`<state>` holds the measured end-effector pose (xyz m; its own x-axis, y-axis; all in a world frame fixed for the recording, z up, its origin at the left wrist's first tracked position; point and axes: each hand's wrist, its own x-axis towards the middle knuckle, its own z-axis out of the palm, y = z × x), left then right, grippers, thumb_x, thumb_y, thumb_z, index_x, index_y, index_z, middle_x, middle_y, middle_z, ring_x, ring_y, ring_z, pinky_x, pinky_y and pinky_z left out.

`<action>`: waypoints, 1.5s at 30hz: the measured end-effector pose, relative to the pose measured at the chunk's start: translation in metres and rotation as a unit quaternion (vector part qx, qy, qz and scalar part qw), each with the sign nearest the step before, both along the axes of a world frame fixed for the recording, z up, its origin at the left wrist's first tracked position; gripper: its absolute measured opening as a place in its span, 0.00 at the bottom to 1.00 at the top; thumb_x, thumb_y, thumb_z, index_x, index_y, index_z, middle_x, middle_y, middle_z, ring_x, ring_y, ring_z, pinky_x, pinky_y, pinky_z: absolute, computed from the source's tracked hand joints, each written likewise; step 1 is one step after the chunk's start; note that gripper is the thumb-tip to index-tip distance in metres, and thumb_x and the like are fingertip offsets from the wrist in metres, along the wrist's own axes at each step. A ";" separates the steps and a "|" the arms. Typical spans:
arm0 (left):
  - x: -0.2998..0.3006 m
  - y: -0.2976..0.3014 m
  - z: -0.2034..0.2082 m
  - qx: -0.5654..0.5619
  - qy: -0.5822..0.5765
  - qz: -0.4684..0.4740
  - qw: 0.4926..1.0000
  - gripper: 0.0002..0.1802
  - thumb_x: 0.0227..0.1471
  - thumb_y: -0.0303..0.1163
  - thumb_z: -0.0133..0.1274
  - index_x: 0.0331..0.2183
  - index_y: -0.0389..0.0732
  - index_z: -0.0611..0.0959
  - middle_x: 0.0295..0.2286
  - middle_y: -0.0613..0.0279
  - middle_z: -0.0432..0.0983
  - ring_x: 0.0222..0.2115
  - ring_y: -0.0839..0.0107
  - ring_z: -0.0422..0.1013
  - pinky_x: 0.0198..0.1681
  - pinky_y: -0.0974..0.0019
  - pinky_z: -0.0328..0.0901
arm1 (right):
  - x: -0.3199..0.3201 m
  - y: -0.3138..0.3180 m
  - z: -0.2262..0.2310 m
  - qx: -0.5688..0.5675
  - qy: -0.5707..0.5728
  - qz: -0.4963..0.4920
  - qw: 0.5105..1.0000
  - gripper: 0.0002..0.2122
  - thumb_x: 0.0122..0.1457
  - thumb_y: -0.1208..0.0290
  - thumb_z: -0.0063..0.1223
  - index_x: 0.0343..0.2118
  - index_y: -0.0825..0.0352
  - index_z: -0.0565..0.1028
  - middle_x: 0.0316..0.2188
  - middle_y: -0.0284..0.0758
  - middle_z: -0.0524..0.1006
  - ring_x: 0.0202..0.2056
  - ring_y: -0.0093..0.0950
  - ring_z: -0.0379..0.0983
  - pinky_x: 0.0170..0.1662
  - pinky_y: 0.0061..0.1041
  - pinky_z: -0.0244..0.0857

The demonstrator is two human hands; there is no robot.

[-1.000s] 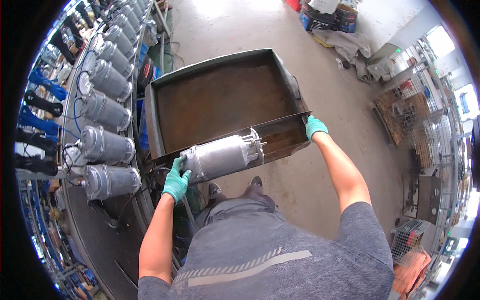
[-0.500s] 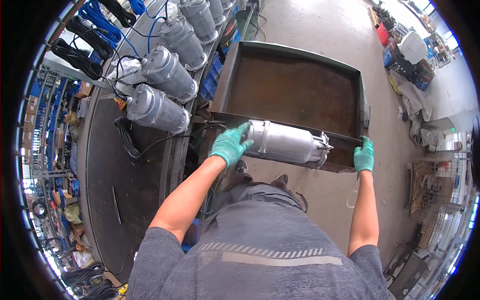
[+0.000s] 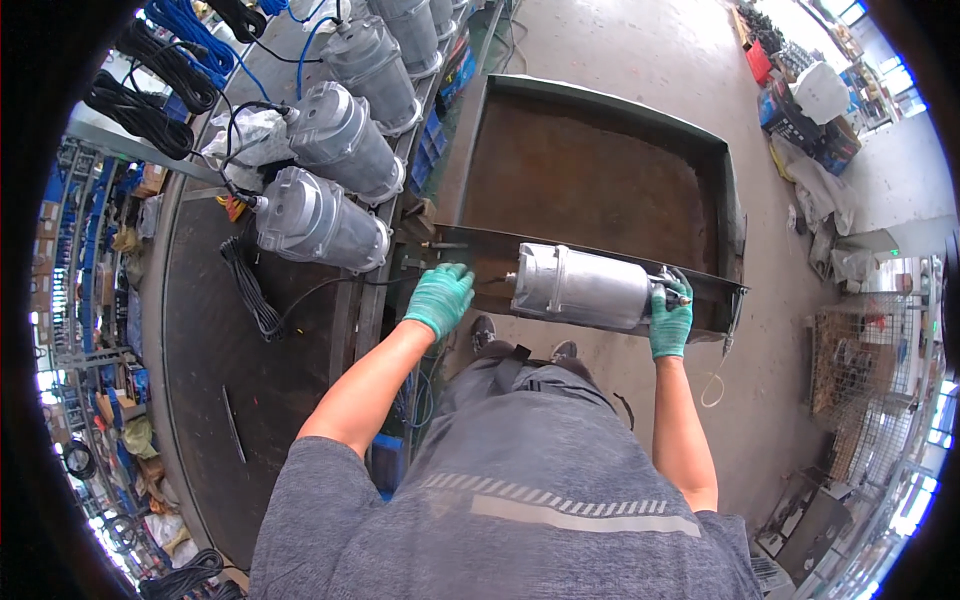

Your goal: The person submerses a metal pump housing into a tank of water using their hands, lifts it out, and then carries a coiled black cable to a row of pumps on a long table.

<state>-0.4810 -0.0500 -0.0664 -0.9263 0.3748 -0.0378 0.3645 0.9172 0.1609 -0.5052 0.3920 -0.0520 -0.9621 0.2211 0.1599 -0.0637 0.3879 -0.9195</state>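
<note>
Silver cylinder [image 3: 600, 288], collared, lying flat; right grip [image 3: 671, 326] holding end; left grip [image 3: 440, 298] unclear.

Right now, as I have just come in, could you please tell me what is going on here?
A green-gloved person handles a metal cylinder lying on its side along the near edge of a rusty tray. The right grip is on its right end; the left grip is apart from it, near a black cable; whether it holds anything is hidden. Similar cylinders line the bench at left.
</note>
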 end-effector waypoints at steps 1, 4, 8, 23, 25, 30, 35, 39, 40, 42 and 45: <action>-0.003 -0.001 0.002 0.001 0.000 0.001 1.000 0.21 0.57 0.39 0.56 0.50 0.41 0.83 0.49 0.52 0.77 0.50 0.51 0.73 0.53 0.52 0.68 | 0.001 -0.002 -0.002 -0.001 0.002 -0.016 1.000 0.10 0.64 0.80 0.55 0.47 0.69 0.77 0.61 0.39 0.69 0.60 0.36 0.70 0.66 0.33 0.61; -0.007 -0.010 0.005 -0.009 -0.032 -0.016 0.999 0.19 0.59 0.41 0.56 0.49 0.44 0.85 0.50 0.51 0.76 0.51 0.50 0.71 0.54 0.51 0.67 | 0.001 -0.003 -0.001 0.024 0.003 -0.004 1.000 0.09 0.64 0.80 0.54 0.47 0.70 0.77 0.61 0.39 0.69 0.61 0.36 0.70 0.66 0.34 0.61; -0.018 -0.029 -0.005 0.217 -0.022 0.087 0.972 0.13 0.59 0.36 0.58 0.44 0.42 0.85 0.44 0.50 0.77 0.46 0.49 0.74 0.52 0.51 0.68 | 0.000 -0.005 0.001 0.030 0.008 -0.004 1.000 0.09 0.64 0.79 0.54 0.46 0.69 0.78 0.60 0.41 0.70 0.60 0.36 0.70 0.66 0.34 0.61; -0.072 -0.066 -0.002 -0.082 -0.095 0.049 0.991 0.17 0.59 0.32 0.53 0.50 0.45 0.79 0.45 0.49 0.78 0.45 0.49 0.76 0.47 0.48 0.71 | -0.002 -0.007 0.003 0.091 0.020 -0.016 0.996 0.08 0.64 0.78 0.54 0.44 0.68 0.78 0.58 0.41 0.72 0.58 0.36 0.72 0.63 0.33 0.64; -0.071 -0.066 0.001 -0.063 -0.118 0.040 0.990 0.14 0.58 0.29 0.53 0.48 0.43 0.79 0.44 0.47 0.78 0.43 0.46 0.76 0.47 0.46 0.71 | -0.001 -0.008 0.004 0.086 0.014 -0.019 0.996 0.08 0.64 0.78 0.54 0.44 0.68 0.78 0.58 0.41 0.73 0.58 0.36 0.72 0.63 0.34 0.64; -0.052 -0.064 0.001 0.083 -0.098 0.087 0.988 0.12 0.62 0.31 0.51 0.45 0.39 0.79 0.42 0.43 0.77 0.42 0.44 0.75 0.47 0.49 0.71 | -0.002 -0.004 0.000 0.114 0.014 -0.014 0.993 0.08 0.63 0.78 0.54 0.44 0.68 0.78 0.58 0.41 0.73 0.57 0.37 0.72 0.63 0.35 0.64; -0.046 -0.044 0.016 0.160 0.028 0.112 0.980 0.09 0.65 0.30 0.50 0.42 0.39 0.81 0.37 0.45 0.79 0.40 0.46 0.76 0.45 0.52 0.72 | -0.004 -0.003 0.000 0.115 0.008 -0.020 0.993 0.07 0.63 0.78 0.53 0.42 0.68 0.78 0.57 0.42 0.73 0.56 0.37 0.73 0.64 0.35 0.63; -0.038 -0.019 0.016 0.472 -0.024 0.157 0.867 0.10 0.69 0.33 0.48 0.43 0.40 0.81 0.28 0.59 0.78 0.29 0.68 0.75 0.37 0.63 0.71 | -0.005 -0.005 0.000 0.114 0.002 -0.020 0.993 0.06 0.62 0.79 0.52 0.41 0.68 0.78 0.57 0.42 0.74 0.56 0.38 0.73 0.63 0.35 0.64; -0.037 -0.012 0.017 0.503 -0.133 0.181 0.835 0.10 0.70 0.35 0.48 0.43 0.41 0.81 0.27 0.64 0.77 0.26 0.75 0.72 0.32 0.67 0.69 | -0.006 -0.003 -0.001 0.103 0.003 -0.024 0.994 0.06 0.62 0.79 0.52 0.41 0.68 0.77 0.57 0.42 0.74 0.56 0.38 0.73 0.63 0.35 0.64; -0.035 -0.004 0.004 0.517 -0.232 0.201 0.799 0.09 0.70 0.36 0.48 0.43 0.44 0.81 0.25 0.69 0.74 0.23 0.80 0.70 0.28 0.70 0.68 | -0.006 -0.003 -0.003 0.108 0.001 -0.021 0.994 0.06 0.62 0.78 0.52 0.41 0.69 0.77 0.57 0.42 0.74 0.56 0.38 0.73 0.63 0.35 0.64; -0.029 0.003 -0.015 0.511 -0.246 0.193 0.801 0.09 0.70 0.35 0.48 0.43 0.43 0.81 0.26 0.68 0.75 0.25 0.79 0.70 0.30 0.69 0.68 | -0.006 -0.003 -0.002 0.122 -0.003 -0.022 0.992 0.06 0.63 0.78 0.52 0.40 0.69 0.77 0.57 0.42 0.74 0.56 0.38 0.73 0.63 0.35 0.64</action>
<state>-0.5102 -0.0473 -0.0812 -0.9479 0.1317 -0.2902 -0.2529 0.2434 0.9364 -0.5111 0.3887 -0.0539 -0.9532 0.2186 0.2090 -0.0372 0.6010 -0.7984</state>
